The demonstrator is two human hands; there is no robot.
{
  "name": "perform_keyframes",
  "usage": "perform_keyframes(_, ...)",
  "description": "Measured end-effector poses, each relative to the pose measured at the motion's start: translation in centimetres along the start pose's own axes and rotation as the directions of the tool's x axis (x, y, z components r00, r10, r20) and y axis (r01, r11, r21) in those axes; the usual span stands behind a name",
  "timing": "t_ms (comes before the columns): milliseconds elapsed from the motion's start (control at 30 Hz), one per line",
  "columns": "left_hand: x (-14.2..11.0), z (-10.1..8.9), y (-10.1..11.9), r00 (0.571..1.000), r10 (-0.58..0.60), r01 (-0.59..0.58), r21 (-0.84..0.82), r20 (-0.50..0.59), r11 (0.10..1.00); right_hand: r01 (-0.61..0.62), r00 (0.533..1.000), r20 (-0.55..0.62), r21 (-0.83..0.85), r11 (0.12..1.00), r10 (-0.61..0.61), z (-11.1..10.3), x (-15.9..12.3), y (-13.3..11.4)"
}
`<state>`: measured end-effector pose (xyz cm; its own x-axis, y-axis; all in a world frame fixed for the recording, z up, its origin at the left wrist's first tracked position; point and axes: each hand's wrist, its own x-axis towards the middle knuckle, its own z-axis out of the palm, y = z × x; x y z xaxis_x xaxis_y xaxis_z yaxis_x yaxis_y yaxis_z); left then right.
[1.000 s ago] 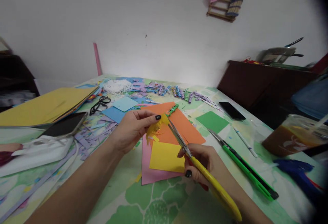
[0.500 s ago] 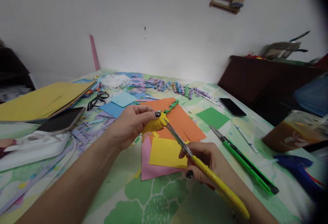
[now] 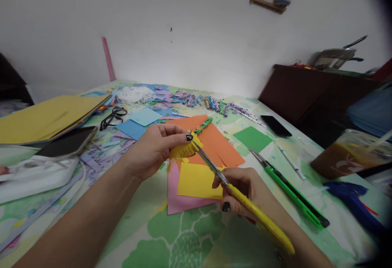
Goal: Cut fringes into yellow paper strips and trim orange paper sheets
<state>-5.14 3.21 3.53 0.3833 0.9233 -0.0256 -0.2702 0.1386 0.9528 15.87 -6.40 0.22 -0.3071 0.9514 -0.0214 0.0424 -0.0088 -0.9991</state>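
My left hand [image 3: 157, 147] pinches a strip of yellow paper [image 3: 183, 149] whose lower edge is cut into a fine fringe. My right hand [image 3: 240, 190] is closed around yellow-handled scissors [image 3: 211, 164], their blade tips touching the fringed strip near my left thumb. The blades look nearly closed. Below the hands lie a yellow sheet [image 3: 196, 182], a pink sheet [image 3: 173, 198] and an orange sheet [image 3: 220, 145], overlapping. A curled green paper piece [image 3: 203, 126] shows just beyond the strip.
To the right lie a green utility knife [image 3: 294, 192], a green paper square [image 3: 252, 138], a phone [image 3: 275, 126], a drink cup [image 3: 339, 153] and a blue-handled tool [image 3: 352, 202]. At left are eyeglasses [image 3: 113, 117], another phone [image 3: 65, 143] and purple paper scraps [image 3: 105, 157].
The whole view has shifted slightly. Both hands keep nearly the same pose, with the scissors' tips still at the yellow fringed strip.
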Motion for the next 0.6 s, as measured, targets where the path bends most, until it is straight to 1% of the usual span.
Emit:
perform_keyframes(100,0.04,-0.03,-0.09,1.0,0.001,-0.001,-0.001,0.004,1.0,-0.017,1.0,0.004,0.007,1.0,0.017,-0.09,-0.07,0.23)
perform_keyframes(367,0.15,-0.12,-0.34,1.0,0.007,-0.007,0.035,-0.007,0.999,0.003,1.0,0.0,0.025,1.0,-0.003,-0.06,-0.01,0.35)
perform_keyframes(467,0.14,-0.07,-0.36,1.0,0.016,-0.015,0.034,-0.011,0.999,0.031,1.0,-0.007,0.008,1.0,-0.03,-0.05,0.03,0.35)
perform_keyframes(600,0.14,0.05,-0.34,1.0,0.013,-0.012,0.019,-0.009,1.0,0.028,1.0,-0.011,-0.017,0.999,-0.028,-0.12,0.05,0.51)
